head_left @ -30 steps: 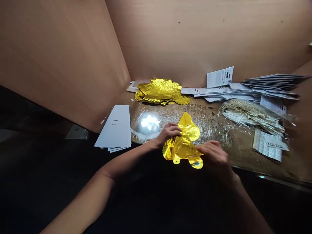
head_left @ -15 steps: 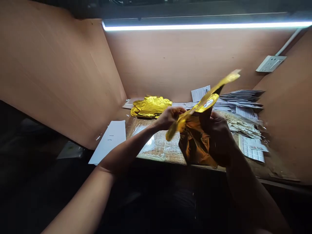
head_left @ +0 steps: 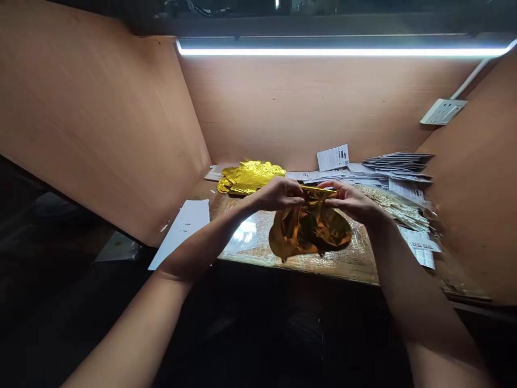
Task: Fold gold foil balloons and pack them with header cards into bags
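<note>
A shiny gold foil balloon (head_left: 309, 229), flat and uninflated, hangs from both hands above the front of the table. My left hand (head_left: 283, 193) pinches its upper edge on the left side. On the right side my right hand (head_left: 349, 200) pinches the same folded edge between thumb and fingers. The balloon's rounded lower part droops below the fingers, creased and darker in shade. Behind my left hand lies a pile of flat gold foil balloons (head_left: 250, 177).
White printed cards (head_left: 398, 161) are stacked at the back right, near a bundle of pale sticks (head_left: 404, 210). A white sheet (head_left: 181, 231) lies at the left. Clear plastic (head_left: 244, 237) covers part of the tabletop. Wooden panels (head_left: 299, 108) enclose the back and sides.
The gold balloon has swung down from a raised, blurred position and now hangs with its upper edge folded level. My right hand has turned and moved up beside my left.
</note>
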